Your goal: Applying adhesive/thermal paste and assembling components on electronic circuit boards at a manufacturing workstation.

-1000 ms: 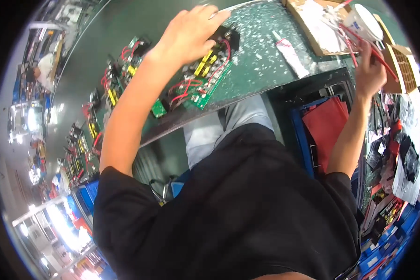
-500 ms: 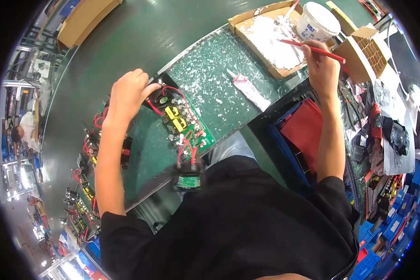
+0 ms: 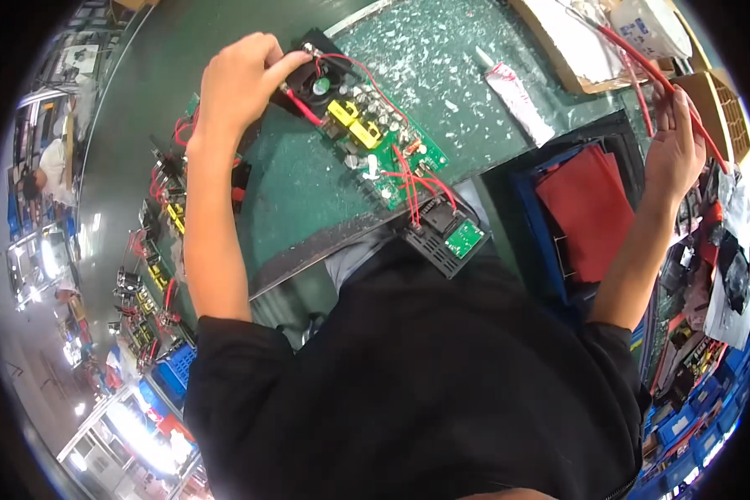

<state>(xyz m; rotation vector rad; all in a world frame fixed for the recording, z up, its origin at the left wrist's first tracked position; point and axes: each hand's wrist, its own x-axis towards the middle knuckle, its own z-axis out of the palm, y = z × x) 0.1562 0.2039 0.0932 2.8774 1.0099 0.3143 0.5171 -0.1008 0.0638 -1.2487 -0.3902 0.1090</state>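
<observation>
Two closed grips: the left hand pinches the board by its black end at the worktop's edge; the right hand holds a red stick. Wires already join board to panel; the board remains uncased, further work indeterminable.

The circuit board shows a smooth green finish, its yellow blocks plastic-looking, its thick red wire sleek; the slotted panel resembles matt black plastic, the red stick smooth plastic, the tray dull cardboard, the worktop roughened by white flecks, the shirt matt black cloth
</observation>
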